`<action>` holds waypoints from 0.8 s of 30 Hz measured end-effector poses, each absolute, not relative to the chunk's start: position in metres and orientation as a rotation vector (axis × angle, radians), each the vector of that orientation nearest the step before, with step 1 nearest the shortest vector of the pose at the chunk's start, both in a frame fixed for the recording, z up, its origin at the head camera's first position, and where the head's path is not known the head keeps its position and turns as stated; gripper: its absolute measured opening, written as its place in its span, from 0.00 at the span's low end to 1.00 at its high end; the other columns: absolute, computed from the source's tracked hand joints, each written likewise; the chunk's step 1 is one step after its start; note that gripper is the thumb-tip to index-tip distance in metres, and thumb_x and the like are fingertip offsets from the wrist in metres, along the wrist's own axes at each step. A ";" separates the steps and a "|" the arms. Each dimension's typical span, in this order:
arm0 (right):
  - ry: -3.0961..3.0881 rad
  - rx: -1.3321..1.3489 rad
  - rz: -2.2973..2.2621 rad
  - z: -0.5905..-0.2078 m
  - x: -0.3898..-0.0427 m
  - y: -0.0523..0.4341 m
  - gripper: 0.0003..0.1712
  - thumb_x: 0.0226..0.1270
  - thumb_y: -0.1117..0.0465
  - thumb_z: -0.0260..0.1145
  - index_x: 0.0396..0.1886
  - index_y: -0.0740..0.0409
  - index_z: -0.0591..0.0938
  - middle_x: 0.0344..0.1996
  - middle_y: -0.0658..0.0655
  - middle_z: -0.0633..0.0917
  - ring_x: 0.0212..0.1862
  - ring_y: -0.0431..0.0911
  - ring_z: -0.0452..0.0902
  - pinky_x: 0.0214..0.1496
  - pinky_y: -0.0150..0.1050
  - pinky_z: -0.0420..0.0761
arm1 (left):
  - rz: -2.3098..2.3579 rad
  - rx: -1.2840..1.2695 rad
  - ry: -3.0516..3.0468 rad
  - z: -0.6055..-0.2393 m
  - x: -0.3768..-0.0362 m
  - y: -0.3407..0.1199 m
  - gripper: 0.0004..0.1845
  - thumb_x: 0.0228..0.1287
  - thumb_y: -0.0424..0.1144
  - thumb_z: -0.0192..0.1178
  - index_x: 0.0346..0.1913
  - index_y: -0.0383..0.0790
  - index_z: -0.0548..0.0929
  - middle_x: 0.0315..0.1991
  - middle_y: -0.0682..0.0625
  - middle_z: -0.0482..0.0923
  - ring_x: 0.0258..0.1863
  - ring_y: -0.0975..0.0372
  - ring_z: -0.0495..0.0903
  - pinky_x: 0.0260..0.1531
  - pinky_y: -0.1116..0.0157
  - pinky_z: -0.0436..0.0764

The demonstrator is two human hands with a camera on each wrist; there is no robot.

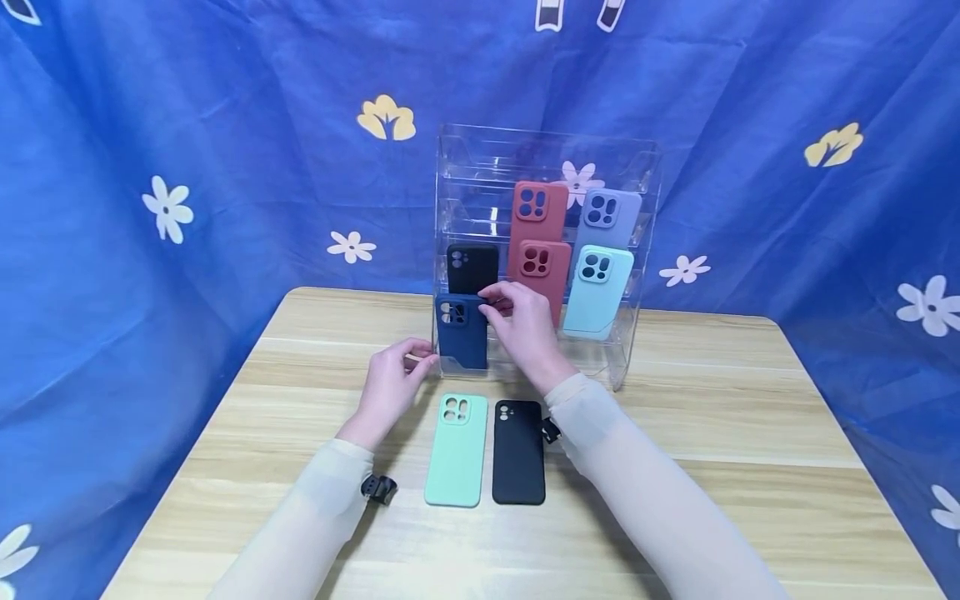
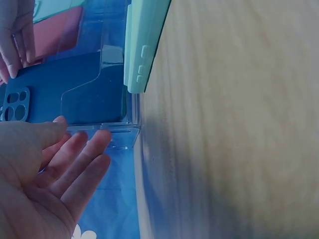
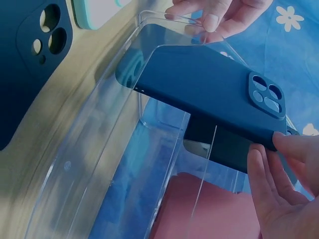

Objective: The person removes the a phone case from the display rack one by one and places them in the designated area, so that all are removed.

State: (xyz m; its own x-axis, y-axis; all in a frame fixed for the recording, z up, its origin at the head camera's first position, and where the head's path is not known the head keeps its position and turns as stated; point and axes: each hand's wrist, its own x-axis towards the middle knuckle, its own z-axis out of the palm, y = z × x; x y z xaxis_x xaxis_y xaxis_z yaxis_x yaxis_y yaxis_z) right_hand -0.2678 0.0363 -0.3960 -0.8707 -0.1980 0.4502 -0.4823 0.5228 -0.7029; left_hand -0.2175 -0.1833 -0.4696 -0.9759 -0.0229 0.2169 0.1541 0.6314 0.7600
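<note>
A navy phone case stands in the lowest tier, at the left end, of a clear acrylic rack. My right hand pinches its top corner beside the camera cut-out; the right wrist view shows those fingers on the navy case. With straight fingers, my left hand touches the rack's front left corner, and in the left wrist view that hand lies against the clear wall. It holds nothing.
A mint case and a black case lie flat on the wooden table before the rack. Higher tiers hold a black case, two red ones, a lavender one and a light blue one. A blue flowered cloth hangs behind.
</note>
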 end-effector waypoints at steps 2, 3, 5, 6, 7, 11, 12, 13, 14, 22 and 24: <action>-2.446 0.563 1.291 -0.396 -0.267 0.037 0.10 0.70 0.62 0.72 0.49 0.53 0.88 0.43 0.51 0.90 0.42 0.40 0.87 0.49 0.32 0.89 | -1.263 -0.106 -2.648 -0.470 -0.218 -0.183 0.13 0.71 0.40 0.66 0.53 0.37 0.85 0.46 0.42 0.88 0.39 0.52 0.91 0.46 0.55 0.91; -2.442 0.562 1.298 -0.396 -0.267 0.038 0.10 0.70 0.62 0.72 0.49 0.53 0.88 0.43 0.51 0.90 0.42 0.40 0.87 0.49 0.32 0.89 | -1.260 -0.104 -2.649 -0.470 -0.218 -0.183 0.13 0.71 0.40 0.66 0.53 0.37 0.85 0.46 0.42 0.88 0.39 0.52 0.91 0.46 0.55 0.91; -2.424 0.561 1.314 -0.396 -0.266 0.039 0.09 0.69 0.63 0.73 0.48 0.54 0.88 0.42 0.52 0.90 0.40 0.40 0.87 0.47 0.32 0.89 | -1.258 -0.106 -2.647 -0.470 -0.218 -0.183 0.13 0.71 0.39 0.66 0.53 0.37 0.85 0.47 0.42 0.88 0.39 0.52 0.91 0.45 0.55 0.91; -2.413 0.560 1.322 -0.396 -0.265 0.040 0.09 0.69 0.63 0.73 0.47 0.54 0.88 0.42 0.52 0.90 0.40 0.40 0.87 0.46 0.32 0.89 | -1.256 -0.107 -2.646 -0.470 -0.218 -0.183 0.13 0.72 0.39 0.66 0.53 0.37 0.85 0.47 0.42 0.88 0.39 0.52 0.91 0.45 0.55 0.91; -2.402 0.560 1.328 -0.395 -0.265 0.040 0.09 0.69 0.64 0.73 0.47 0.54 0.88 0.41 0.52 0.90 0.39 0.40 0.87 0.45 0.32 0.89 | -1.251 -0.109 -2.644 -0.471 -0.218 -0.184 0.12 0.72 0.39 0.66 0.53 0.37 0.85 0.47 0.41 0.88 0.39 0.52 0.91 0.45 0.55 0.91; -2.352 0.558 1.348 -0.395 -0.265 0.044 0.08 0.68 0.65 0.74 0.46 0.56 0.89 0.40 0.53 0.90 0.38 0.41 0.88 0.44 0.31 0.89 | -1.241 -0.110 -2.640 -0.472 -0.219 -0.185 0.12 0.72 0.39 0.66 0.53 0.36 0.85 0.46 0.41 0.89 0.39 0.51 0.91 0.44 0.55 0.92; -2.340 0.559 1.355 -0.395 -0.265 0.045 0.09 0.67 0.65 0.74 0.46 0.56 0.89 0.40 0.54 0.91 0.38 0.41 0.88 0.43 0.31 0.89 | -1.239 -0.110 -2.638 -0.472 -0.219 -0.185 0.12 0.72 0.39 0.66 0.52 0.36 0.85 0.46 0.41 0.89 0.39 0.51 0.91 0.44 0.55 0.92; -2.330 0.559 1.360 -0.395 -0.265 0.047 0.09 0.67 0.65 0.74 0.46 0.56 0.89 0.40 0.54 0.91 0.38 0.42 0.88 0.43 0.31 0.89 | -1.238 -0.110 -2.636 -0.472 -0.219 -0.185 0.13 0.72 0.39 0.66 0.53 0.36 0.85 0.46 0.41 0.89 0.39 0.51 0.91 0.44 0.55 0.92; -2.319 0.558 1.366 -0.395 -0.265 0.048 0.09 0.67 0.65 0.74 0.46 0.57 0.89 0.40 0.54 0.91 0.38 0.42 0.89 0.43 0.31 0.89 | -1.240 -0.109 -2.635 -0.472 -0.219 -0.185 0.13 0.72 0.39 0.66 0.53 0.36 0.85 0.46 0.41 0.89 0.39 0.51 0.91 0.43 0.55 0.92; -2.229 0.512 1.560 -0.394 -0.260 0.064 0.10 0.66 0.67 0.74 0.46 0.60 0.89 0.40 0.57 0.91 0.38 0.50 0.90 0.41 0.35 0.91 | -1.265 -0.108 -2.629 -0.470 -0.217 -0.184 0.12 0.71 0.37 0.66 0.53 0.36 0.85 0.46 0.40 0.89 0.39 0.51 0.91 0.44 0.54 0.91; -2.200 0.484 1.625 -0.393 -0.258 0.071 0.10 0.66 0.68 0.74 0.47 0.60 0.89 0.41 0.58 0.91 0.39 0.51 0.90 0.41 0.35 0.91 | -1.271 -0.112 -2.626 -0.471 -0.217 -0.183 0.12 0.71 0.37 0.66 0.53 0.36 0.85 0.46 0.41 0.89 0.39 0.51 0.91 0.45 0.54 0.91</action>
State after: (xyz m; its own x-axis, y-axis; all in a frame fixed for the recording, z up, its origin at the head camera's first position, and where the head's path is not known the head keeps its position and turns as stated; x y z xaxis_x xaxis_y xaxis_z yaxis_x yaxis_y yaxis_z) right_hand -0.2578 0.0709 -0.3931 -0.8757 -0.0583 0.4793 -0.4753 0.2789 -0.8344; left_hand -0.2174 -0.1825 -0.4707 -0.9727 -0.0277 0.2306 0.1637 0.6228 0.7651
